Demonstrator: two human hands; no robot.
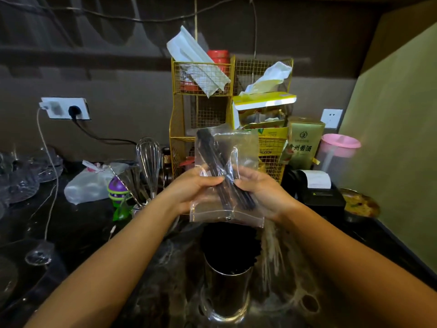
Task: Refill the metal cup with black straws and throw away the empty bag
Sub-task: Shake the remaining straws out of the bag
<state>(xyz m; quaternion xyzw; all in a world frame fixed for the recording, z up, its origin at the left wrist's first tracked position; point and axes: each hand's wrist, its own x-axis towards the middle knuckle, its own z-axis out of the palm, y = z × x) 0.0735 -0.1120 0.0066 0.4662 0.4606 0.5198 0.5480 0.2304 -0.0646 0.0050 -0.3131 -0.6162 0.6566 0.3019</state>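
The bag (227, 176) of straws (220, 171) sits above the cup (225, 292) — whisk (149, 159) left, wire rack (203, 102) behind.

Bagged black straws (222, 176) (tilted) above metal cup (225, 292)

Black straws (220, 171) show through a clear bag (238, 147). Below the bag stands a silvery metal cup (225, 294). Behind the bag: a yellow wire rack (203, 74) with a red tin (218, 56); right of the rack, a pink-lidded jug (340, 147).

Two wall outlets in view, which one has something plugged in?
The left outlet, beside the whisk: a black plug and cable sit in it. The right outlet shows bare slots.
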